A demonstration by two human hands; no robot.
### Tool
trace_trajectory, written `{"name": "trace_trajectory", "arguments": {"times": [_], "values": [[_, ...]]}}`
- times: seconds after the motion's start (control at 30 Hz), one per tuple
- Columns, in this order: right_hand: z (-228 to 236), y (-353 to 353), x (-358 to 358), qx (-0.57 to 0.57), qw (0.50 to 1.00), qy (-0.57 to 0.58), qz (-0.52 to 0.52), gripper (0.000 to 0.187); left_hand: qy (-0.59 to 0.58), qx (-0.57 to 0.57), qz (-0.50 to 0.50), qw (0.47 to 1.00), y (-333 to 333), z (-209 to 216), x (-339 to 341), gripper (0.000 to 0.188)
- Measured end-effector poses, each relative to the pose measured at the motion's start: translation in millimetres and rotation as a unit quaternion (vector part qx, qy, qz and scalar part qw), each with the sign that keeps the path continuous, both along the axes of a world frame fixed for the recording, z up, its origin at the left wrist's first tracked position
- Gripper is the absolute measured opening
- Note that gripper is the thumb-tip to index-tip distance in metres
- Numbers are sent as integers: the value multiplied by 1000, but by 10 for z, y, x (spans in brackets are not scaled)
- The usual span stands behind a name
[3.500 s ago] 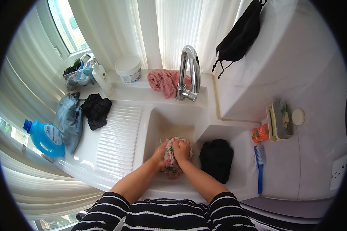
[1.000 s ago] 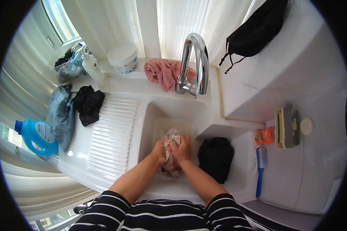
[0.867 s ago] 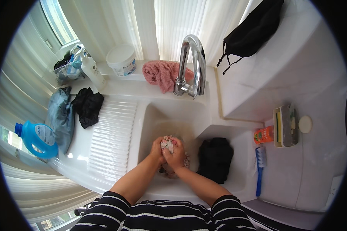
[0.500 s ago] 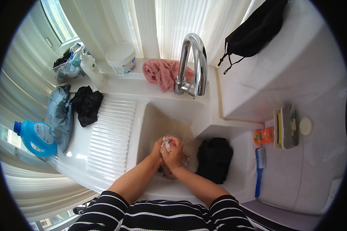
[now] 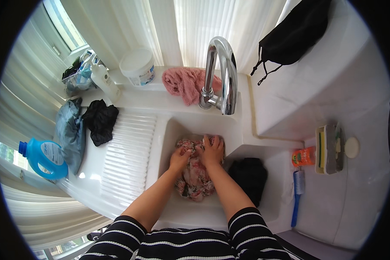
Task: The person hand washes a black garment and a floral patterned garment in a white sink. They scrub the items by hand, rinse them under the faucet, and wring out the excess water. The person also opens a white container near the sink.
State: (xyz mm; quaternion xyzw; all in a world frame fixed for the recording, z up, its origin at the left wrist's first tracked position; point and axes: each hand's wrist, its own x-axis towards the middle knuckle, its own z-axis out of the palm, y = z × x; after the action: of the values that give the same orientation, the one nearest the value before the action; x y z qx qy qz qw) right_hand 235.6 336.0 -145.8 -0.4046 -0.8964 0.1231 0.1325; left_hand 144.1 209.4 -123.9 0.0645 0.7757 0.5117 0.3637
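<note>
A wet pink garment with a dark floral pattern (image 5: 196,173) lies spread and crumpled in the white sink basin (image 5: 162,145). On its left side my left hand (image 5: 180,159) is closed, bunching some of the fabric. My right hand (image 5: 211,151) grips the upper right part, fingers curled over the cloth and partly lost among its folds. The two hands are apart, with fabric between them. To the right of my right forearm, a folded black cloth (image 5: 249,175) rests on the basin's side ledge.
A chrome faucet (image 5: 212,93) arches behind the basin, beside a pink towel (image 5: 184,82). Left are a ribbed washboard (image 5: 128,151), black cloth (image 5: 100,122), grey-blue cloth (image 5: 70,134) and blue detergent bottle (image 5: 45,158). A blue brush (image 5: 297,195) and orange bottle (image 5: 303,156) stand right.
The floral garment was bunched between my clasped hands; now it is spread out in the basin. My hands have separated, the right one moving up and to the right.
</note>
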Motion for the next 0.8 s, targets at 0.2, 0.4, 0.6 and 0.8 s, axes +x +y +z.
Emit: {"name": "trace_trajectory", "arguments": {"times": [0.2,0.4,0.6,0.8], "values": [[212,-195,108,-87,971,-176,139,56,-193,54,93,975,-8,162,91,64],[185,-252,113,-259,960,56,95,31,-387,42,76,918,48,617,70,57],[1105,-822,445,-188,887,300,297,17,63,143,-321,934,-204,-427,-25,42],[207,-544,235,-121,938,325,27,17,-525,238,57,815,17,430,236,33]]}}
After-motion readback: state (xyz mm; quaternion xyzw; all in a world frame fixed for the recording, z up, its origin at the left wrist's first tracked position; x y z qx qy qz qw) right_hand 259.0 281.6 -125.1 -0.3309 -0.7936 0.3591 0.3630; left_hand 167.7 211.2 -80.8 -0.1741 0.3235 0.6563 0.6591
